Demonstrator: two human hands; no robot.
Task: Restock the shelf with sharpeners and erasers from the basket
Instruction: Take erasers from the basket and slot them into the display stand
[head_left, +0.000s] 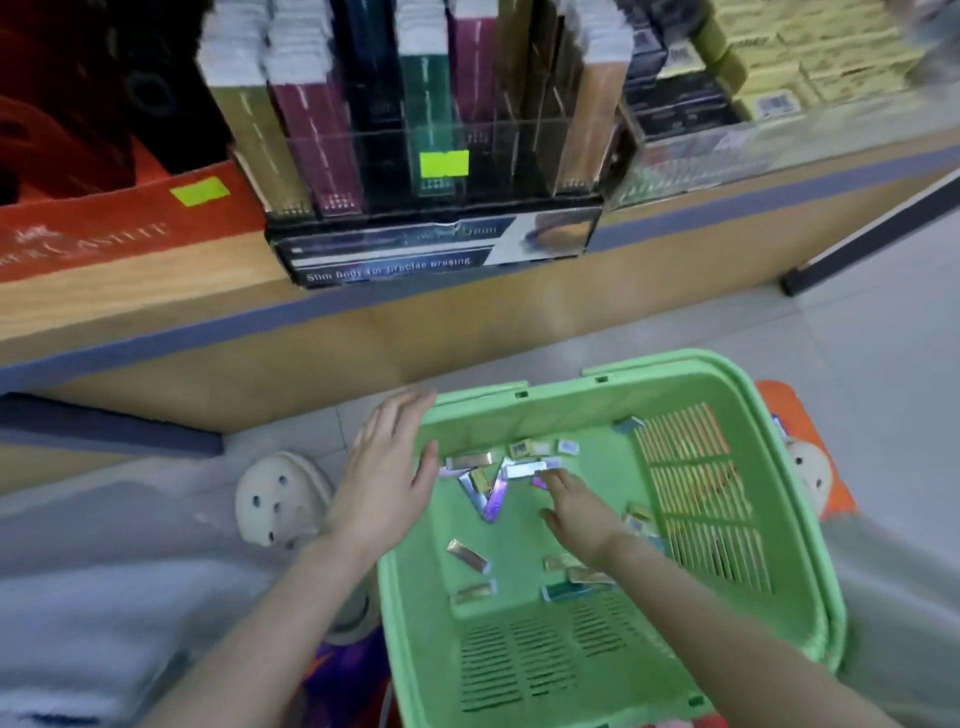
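Inside the green basket (519, 649), small eraser packs (470, 555) lie scattered. Your right hand (576, 512) reaches the far cluster, fingers straight, slightly apart, holding nothing. Steady the rim with your flat left hand (387, 483), then pinch one pack by its long edges.

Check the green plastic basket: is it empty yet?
Not empty. Small foil-wrapped packs lie scattered on the floor of the green plastic basket, and the right hand reaches among them.

black display box (395, 265): "slim body for precise erasing"; red box (104, 239): "…castell", blurred
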